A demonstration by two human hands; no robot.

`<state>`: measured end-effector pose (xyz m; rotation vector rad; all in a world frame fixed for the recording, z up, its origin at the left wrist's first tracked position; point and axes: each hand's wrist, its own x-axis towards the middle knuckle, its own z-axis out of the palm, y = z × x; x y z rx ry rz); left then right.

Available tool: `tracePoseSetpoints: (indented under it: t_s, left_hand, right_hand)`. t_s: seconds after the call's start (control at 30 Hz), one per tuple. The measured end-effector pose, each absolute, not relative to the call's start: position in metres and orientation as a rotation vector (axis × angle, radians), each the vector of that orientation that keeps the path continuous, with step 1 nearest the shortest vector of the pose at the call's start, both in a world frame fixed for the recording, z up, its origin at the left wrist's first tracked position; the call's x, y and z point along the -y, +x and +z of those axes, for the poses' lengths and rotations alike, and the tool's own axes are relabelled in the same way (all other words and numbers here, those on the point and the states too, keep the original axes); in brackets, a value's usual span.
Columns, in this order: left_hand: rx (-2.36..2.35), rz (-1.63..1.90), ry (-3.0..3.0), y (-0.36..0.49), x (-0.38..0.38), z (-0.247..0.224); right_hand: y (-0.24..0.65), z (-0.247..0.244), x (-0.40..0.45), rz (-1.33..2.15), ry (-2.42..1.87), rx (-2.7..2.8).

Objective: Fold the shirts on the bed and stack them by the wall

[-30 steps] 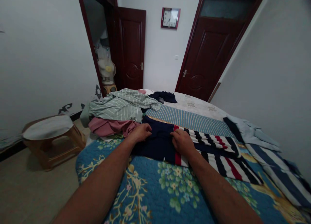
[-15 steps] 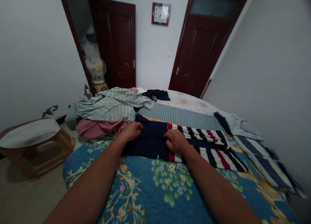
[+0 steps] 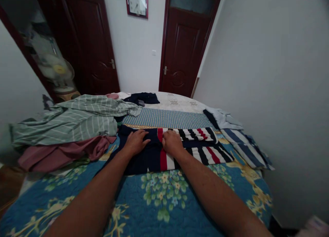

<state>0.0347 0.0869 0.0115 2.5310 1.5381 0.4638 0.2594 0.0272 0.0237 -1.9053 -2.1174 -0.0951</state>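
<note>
Garment, navy with striped panels [image 3: 144, 160], on floral quilt [image 3: 164, 206], the landmark; at its left, green striped cloth [image 3: 84, 122]; on its navy part, left hand [image 3: 135, 143], now closer to the right, fingers spread. Beyond it, wall clock [image 3: 137, 4], numerals blurred, no brand legible. At its red band, right hand [image 3: 172, 142], fingers bent, pinch uncertain; at its right, blue-and-white striped cloth [image 3: 243, 146].

Dim indoor light | glare on clock [image 3: 137, 4] | edges stretched | left-side blur
</note>
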Motion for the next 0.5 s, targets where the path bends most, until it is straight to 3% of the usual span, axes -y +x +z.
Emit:
tracePoseSetpoints:
  t_s: [0.3, 0.5]
  left_hand:
    - [-1.667, 0.299, 2.516, 0.026, -0.089, 0.007]
    - [-1.700, 0.255, 2.506, 0.026, -0.092, 0.005]
  right_hand:
    - [0.277, 0.017, -0.023, 0.124, -2.094, 1.970]
    - [0.342, 0.008, -0.027, 0.146, -2.112, 1.946]
